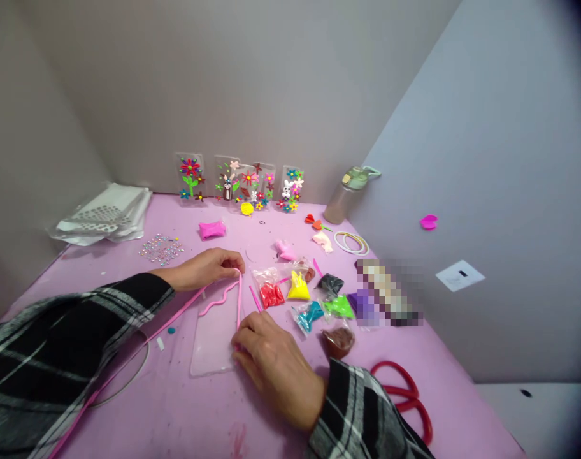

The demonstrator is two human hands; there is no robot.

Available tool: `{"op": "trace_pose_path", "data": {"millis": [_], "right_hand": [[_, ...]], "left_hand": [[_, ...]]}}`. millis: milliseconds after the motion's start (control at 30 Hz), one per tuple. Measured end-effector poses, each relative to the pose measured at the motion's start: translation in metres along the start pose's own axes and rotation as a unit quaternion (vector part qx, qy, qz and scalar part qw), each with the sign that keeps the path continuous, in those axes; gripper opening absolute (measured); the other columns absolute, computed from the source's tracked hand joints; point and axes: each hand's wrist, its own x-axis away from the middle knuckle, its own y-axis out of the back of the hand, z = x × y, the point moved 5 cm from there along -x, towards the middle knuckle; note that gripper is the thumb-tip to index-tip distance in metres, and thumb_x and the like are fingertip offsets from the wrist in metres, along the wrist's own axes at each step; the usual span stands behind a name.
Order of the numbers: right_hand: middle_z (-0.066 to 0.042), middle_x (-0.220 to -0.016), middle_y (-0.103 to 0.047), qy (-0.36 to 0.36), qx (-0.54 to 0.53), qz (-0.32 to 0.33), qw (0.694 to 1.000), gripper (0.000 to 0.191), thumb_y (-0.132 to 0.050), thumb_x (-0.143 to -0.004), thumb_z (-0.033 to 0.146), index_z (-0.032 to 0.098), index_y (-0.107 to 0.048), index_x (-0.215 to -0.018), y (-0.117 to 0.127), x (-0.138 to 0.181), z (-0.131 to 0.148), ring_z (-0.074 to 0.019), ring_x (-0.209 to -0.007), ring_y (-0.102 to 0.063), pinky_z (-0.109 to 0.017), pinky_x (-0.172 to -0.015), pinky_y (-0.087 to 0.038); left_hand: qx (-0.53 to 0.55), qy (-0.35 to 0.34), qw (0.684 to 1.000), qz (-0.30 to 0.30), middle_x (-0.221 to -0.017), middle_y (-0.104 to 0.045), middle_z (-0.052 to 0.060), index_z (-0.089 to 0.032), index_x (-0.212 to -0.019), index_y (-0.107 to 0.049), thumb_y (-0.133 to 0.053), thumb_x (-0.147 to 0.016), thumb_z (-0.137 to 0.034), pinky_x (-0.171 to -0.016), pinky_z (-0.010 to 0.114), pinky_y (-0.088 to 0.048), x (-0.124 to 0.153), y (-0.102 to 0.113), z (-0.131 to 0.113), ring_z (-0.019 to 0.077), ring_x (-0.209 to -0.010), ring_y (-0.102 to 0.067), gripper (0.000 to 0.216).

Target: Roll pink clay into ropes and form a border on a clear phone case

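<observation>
A clear rectangular plastic sheet (pixel 213 347) lies on the pink tabletop in front of me. Along its right edge runs a thin pink clay strand (pixel 239 299), and a wavy length of it trails across the sheet's upper part. At the top right corner, my left hand (pixel 218 262) has its fingers closed on the strand's upper end. Lower on the same edge, my right hand (pixel 274 360) is curled with thumb and fingers pinched on the strand; the fingertips are partly hidden. Another long pink line extends down left beside my left sleeve.
Right of the sheet lie bagged clays: red (pixel 271 294), yellow (pixel 299 287), teal (pixel 310 315), green (pixel 339 307) and brown (pixel 338 341). Red-handled scissors (pixel 417 408) are at lower right. Decorated clear panels (pixel 191 180) and a bottle (pixel 348 194) stand behind; rhinestones (pixel 161 250) lie left.
</observation>
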Motion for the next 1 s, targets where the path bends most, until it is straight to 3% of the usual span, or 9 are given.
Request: {"op": "trace_pose_path", "data": {"millis": [267, 400, 500, 567, 1000], "right_hand": [[-0.006, -0.106, -0.067, -0.030, 0.035, -0.033, 0.998, 0.014, -0.053, -0.103, 0.021, 0.019, -0.064, -0.111, 0.018, -0.001, 0.001, -0.0186, -0.087, -0.064, -0.031, -0.074, -0.050], [-0.013, -0.118, -0.068, -0.009, 0.091, -0.050, 0.995, 0.021, -0.049, -0.103, 0.018, 0.014, -0.063, -0.117, 0.024, -0.016, 0.000, -0.0258, -0.109, -0.062, -0.041, -0.093, -0.053], [-0.021, -0.143, -0.058, 0.010, 0.136, -0.055, 0.989, 0.036, -0.049, -0.103, 0.017, 0.006, -0.054, -0.136, 0.018, -0.032, -0.004, -0.0330, -0.137, -0.049, -0.052, -0.113, -0.044], [-0.023, -0.150, -0.052, 0.003, 0.150, -0.047, 0.988, 0.044, -0.050, -0.103, 0.019, 0.003, -0.048, -0.144, 0.011, -0.041, -0.008, -0.0352, -0.145, -0.042, -0.055, -0.116, -0.041], [-0.026, -0.145, -0.055, 0.003, 0.146, -0.039, 0.989, 0.052, -0.061, -0.100, 0.031, -0.001, -0.051, -0.140, -0.009, -0.049, -0.017, -0.0356, -0.144, -0.044, -0.052, -0.119, -0.039]], "left_hand": [[-0.005, -0.010, 1.000, 0.002, -0.074, -0.064, -0.001, -0.020, -0.084, -0.068, -0.063, -0.077, -0.042, -0.068, 0.028, -0.041, 0.001, 0.001, -0.001, 0.0166, -0.071, -0.056, 0.023], [0.001, -0.020, 1.000, 0.003, -0.076, -0.066, 0.000, -0.020, -0.083, -0.068, -0.063, -0.077, -0.042, -0.071, 0.028, -0.043, -0.001, 0.001, 0.001, 0.0175, -0.073, -0.058, 0.024], [0.006, -0.027, 1.000, 0.002, -0.077, -0.068, 0.000, -0.020, -0.083, -0.068, -0.063, -0.077, -0.044, -0.072, 0.028, -0.044, -0.003, 0.000, 0.006, 0.0180, -0.075, -0.060, 0.026], [0.008, -0.030, 1.000, -0.002, -0.076, -0.068, 0.000, -0.019, -0.084, -0.069, -0.062, -0.077, -0.045, -0.071, 0.028, -0.043, -0.005, -0.001, 0.010, 0.0178, -0.074, -0.060, 0.028], [-0.041, -0.030, 0.999, -0.007, -0.079, -0.068, 0.000, -0.022, -0.095, -0.072, -0.063, -0.079, -0.043, -0.068, 0.026, -0.041, -0.003, 0.004, 0.015, 0.0169, -0.073, -0.058, 0.029]]}}
